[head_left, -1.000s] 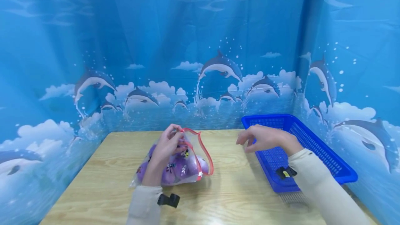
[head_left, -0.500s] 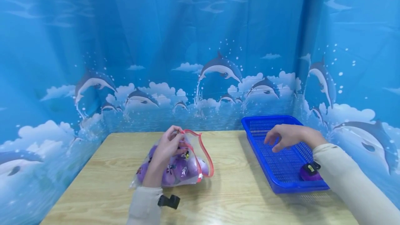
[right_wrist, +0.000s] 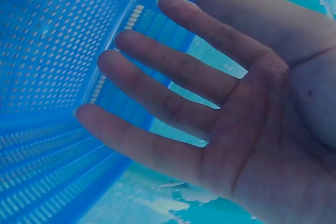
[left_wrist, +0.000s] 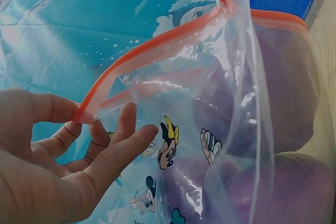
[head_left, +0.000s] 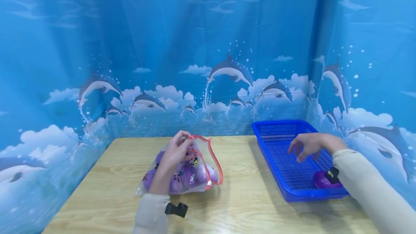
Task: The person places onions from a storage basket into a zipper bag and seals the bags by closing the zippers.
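My left hand (head_left: 174, 152) pinches the edge of a clear zip bag (head_left: 217, 167) with a red-orange zip strip. In the left wrist view the thumb and a finger grip one end of the strip (left_wrist: 152, 43), and the bag's mouth gapes. Several round purple things (left_wrist: 278, 184) lie inside; the printed film blurs their kind. My right hand (head_left: 308, 145) hovers over a blue perforated plastic basket (head_left: 274, 170), holding nothing. Its fingers look spread and relaxed in the right wrist view. One round, shiny purple thing (head_left: 320, 180) sits at the basket's near end, partly behind the wrist camera.
Both the bag and the basket stand on a light wooden table (head_left: 237, 205), the basket at its right side. Bare wood lies between them. A blue dolphin-print curtain (head_left: 182, 46) closes off the back and sides.
My right hand has moved right, from the basket's left rim to over its inside. The purple thing in the basket has come into sight. My left hand keeps its pinch on the bag.
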Tool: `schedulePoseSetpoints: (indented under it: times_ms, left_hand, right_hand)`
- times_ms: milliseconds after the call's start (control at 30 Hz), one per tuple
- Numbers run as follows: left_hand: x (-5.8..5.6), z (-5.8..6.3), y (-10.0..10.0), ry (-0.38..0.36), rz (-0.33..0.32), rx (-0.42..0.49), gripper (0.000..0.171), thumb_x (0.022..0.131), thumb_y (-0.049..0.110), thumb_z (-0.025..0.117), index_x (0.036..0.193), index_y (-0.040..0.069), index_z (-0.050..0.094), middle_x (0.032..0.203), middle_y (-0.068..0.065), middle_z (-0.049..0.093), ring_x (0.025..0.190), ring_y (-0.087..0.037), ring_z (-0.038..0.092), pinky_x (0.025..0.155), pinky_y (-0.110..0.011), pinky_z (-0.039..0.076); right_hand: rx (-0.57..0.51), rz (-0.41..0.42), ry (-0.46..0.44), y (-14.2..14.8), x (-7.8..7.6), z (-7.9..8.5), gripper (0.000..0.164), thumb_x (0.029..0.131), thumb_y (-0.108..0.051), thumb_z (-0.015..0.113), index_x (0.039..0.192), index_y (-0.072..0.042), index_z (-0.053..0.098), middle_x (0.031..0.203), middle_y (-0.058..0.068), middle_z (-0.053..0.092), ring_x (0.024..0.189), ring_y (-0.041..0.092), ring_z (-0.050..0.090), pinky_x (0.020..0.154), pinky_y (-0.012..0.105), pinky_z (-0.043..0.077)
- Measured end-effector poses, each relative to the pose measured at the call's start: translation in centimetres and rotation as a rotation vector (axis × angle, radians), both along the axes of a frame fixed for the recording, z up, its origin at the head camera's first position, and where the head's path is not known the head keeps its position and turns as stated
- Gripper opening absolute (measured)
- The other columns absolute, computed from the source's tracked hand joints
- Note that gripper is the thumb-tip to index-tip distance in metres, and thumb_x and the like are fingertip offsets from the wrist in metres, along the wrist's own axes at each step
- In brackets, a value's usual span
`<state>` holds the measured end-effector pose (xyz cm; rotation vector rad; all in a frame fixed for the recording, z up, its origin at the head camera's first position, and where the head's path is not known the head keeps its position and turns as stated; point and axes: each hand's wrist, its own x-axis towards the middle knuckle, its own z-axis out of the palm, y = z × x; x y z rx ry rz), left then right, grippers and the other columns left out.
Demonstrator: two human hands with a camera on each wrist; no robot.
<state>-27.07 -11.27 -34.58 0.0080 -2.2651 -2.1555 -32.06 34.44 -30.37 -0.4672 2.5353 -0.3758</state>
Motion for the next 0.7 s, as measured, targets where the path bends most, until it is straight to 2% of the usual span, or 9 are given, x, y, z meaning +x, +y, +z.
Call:
schedulePoseSetpoints:
  times_ms: [200,433,700]
  left_hand:
    - [0.0,0.1,-0.1,-0.005,0.007,-0.002,0.007,0.103,0.012,0.054,0.11,0.01,0.056,0.093,-0.003,0.057,0.078,-0.018,0.062,0.076,-0.035,0.066]
    - [0.0,0.2,-0.2,-0.009,0.011,-0.008,0.006,0.103,0.014,0.054,0.108,0.013,0.057,0.094,-0.004,0.057,0.077,-0.017,0.062,0.075,-0.035,0.066]
    - [0.0,0.2,-0.3,-0.003,0.004,0.004,0.005,0.103,0.013,0.054,0.108,0.013,0.057,0.092,-0.003,0.057,0.077,-0.018,0.063,0.076,-0.036,0.066]
  right_hand:
    - [0.01,-0.062,-0.051,1.6,-0.3,-0.6,0.044,0.085,-0.009,0.079,0.128,-0.007,0.067,0.121,0.018,0.07,0.104,0.03,0.07,0.074,0.05,0.067]
    - [0.001,-0.161,-0.063,3.5,0.1,-1.4,0.046,0.085,-0.009,0.078,0.129,-0.006,0.065,0.125,0.022,0.067,0.106,0.032,0.068,0.072,0.047,0.067]
    - [0.033,-0.265,-0.078,5.2,0.3,-2.5,0.044,0.084,-0.008,0.077,0.127,-0.009,0.066,0.116,0.019,0.067,0.104,0.032,0.066,0.072,0.045,0.066]
